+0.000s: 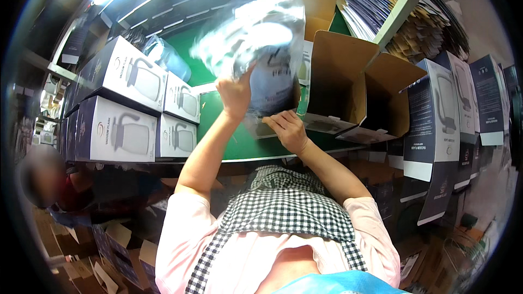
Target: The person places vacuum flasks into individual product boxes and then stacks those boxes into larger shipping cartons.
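Note:
A bluish jug (269, 79) wrapped in a clear plastic bag (248, 27) stands tilted over the near part of the green table (218, 139). My left hand (235, 93) is closed on the bagged jug at its left side. Below the jug shows the lower part of an upright carton (262, 128), partly blurred; how deep the jug sits in it I cannot tell. My right hand (290, 132) pinches the near edge of that carton, fingers bent. Just right of this hand stands an open brown-lined carton (335, 76), with another open carton (388, 95) beside it.
Closed white and dark jug boxes (128, 130) are stacked at the left. Behind them lies another bagged jug (169, 60). Flattened cartons (403, 11) pile up at the far right, near a metal post (403, 8). More printed boxes (436, 114) stand right. A person (71, 185) is at the left.

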